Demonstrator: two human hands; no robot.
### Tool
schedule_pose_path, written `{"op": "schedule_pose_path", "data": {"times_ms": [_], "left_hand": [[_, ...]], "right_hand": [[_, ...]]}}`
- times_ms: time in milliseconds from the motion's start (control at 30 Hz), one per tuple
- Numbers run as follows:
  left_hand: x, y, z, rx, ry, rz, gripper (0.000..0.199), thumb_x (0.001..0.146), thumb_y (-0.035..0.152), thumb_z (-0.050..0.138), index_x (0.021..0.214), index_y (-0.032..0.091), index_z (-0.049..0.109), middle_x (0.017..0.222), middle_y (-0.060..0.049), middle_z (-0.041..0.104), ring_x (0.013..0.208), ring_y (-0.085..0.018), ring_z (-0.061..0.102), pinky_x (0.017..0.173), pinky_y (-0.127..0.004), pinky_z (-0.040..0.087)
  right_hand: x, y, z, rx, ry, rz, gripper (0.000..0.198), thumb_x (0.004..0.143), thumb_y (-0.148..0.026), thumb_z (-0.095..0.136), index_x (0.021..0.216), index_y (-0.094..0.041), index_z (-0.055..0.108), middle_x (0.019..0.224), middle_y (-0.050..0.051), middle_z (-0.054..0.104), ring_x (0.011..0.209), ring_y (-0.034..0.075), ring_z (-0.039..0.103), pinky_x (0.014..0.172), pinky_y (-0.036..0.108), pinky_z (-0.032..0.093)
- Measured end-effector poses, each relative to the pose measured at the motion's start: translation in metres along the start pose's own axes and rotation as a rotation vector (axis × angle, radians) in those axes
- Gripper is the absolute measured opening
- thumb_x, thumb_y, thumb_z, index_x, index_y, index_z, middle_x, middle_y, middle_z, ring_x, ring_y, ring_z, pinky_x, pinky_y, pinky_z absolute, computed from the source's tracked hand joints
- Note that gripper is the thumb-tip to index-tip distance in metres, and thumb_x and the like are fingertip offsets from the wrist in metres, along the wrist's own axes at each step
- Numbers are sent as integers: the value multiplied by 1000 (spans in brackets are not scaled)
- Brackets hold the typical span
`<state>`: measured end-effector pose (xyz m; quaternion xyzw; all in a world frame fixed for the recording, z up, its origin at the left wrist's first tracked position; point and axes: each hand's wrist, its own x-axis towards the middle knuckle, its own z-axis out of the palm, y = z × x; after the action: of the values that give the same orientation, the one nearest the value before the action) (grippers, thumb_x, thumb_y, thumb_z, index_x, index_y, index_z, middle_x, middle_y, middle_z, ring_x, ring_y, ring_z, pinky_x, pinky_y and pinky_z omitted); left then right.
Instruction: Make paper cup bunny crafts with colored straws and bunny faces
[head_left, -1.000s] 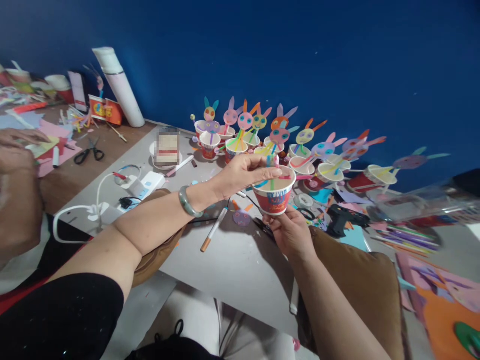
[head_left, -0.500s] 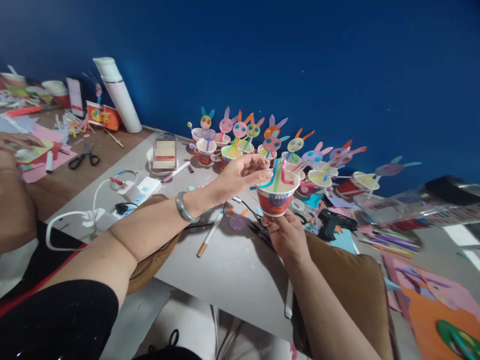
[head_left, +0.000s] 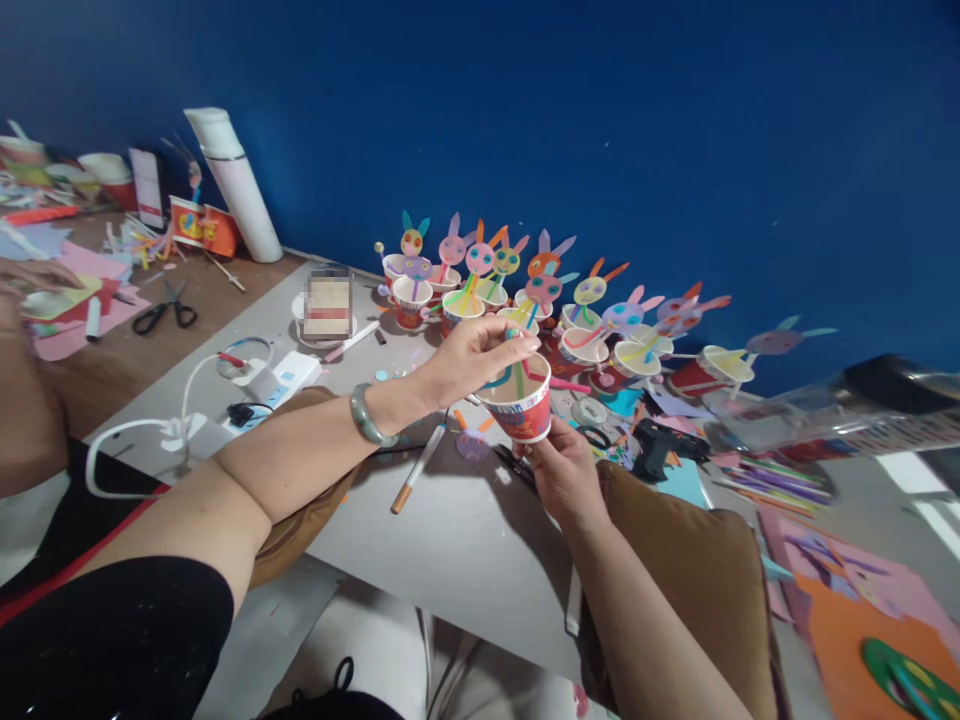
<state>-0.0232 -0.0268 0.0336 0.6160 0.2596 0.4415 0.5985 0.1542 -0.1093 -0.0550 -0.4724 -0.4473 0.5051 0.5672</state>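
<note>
Over the table I hold a red printed paper cup [head_left: 517,415], tilted slightly, with its mouth up. My right hand [head_left: 566,470] grips it from below, near its base. Coloured strips [head_left: 517,375] in blue, green and pink stand inside the cup, and a pink one reaches out past the rim. Above the rim, my left hand [head_left: 480,358] pinches the upper end of the strips between thumb and fingers. A purple paper rabbit head [head_left: 472,443] with orange ears lies on the table below the cup.
Several cups with rabbit figures [head_left: 480,262] line the blue wall. A marker [head_left: 418,470], a black glue gun [head_left: 667,447], a clear bottle [head_left: 825,415] and a power strip [head_left: 289,380] are around me. Another person's hand [head_left: 41,275] is at far left, near black scissors [head_left: 165,310].
The cup has moved left and slightly down, and tilted, with my right hand. My left fingers, earlier apart beside the strips, have closed on their top.
</note>
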Motion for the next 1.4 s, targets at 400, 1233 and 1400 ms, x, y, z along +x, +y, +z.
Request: {"op": "schedule_pose_path", "data": {"times_ms": [400,1233,1400], "left_hand": [[2,-7,0,-32,6,-31,24,90,40,72,97,19,63,77,-3,68,80,-16,68,73,-29,53],[6,-8,1,-109,-9,22,31,89,45,71,86,16,60,79,0,63,73,-10,58,70,-25,44],[5,-9,-2,-103,-1,9,27,92,41,69,86,16,61,78,0,63,73,-10,59,72,-26,45]], "right_hand": [[-3,-1,4,-73,-24,4,33,75,-49,84,75,-21,67,61,-3,60,56,11,47,57,26,38],[-3,-5,5,-61,-17,-12,33,76,-47,83,76,-21,65,61,-4,59,56,10,46,57,25,36],[-2,-4,5,-68,-26,-8,30,77,-45,82,77,-20,65,61,-4,59,56,10,47,58,25,37]]}}
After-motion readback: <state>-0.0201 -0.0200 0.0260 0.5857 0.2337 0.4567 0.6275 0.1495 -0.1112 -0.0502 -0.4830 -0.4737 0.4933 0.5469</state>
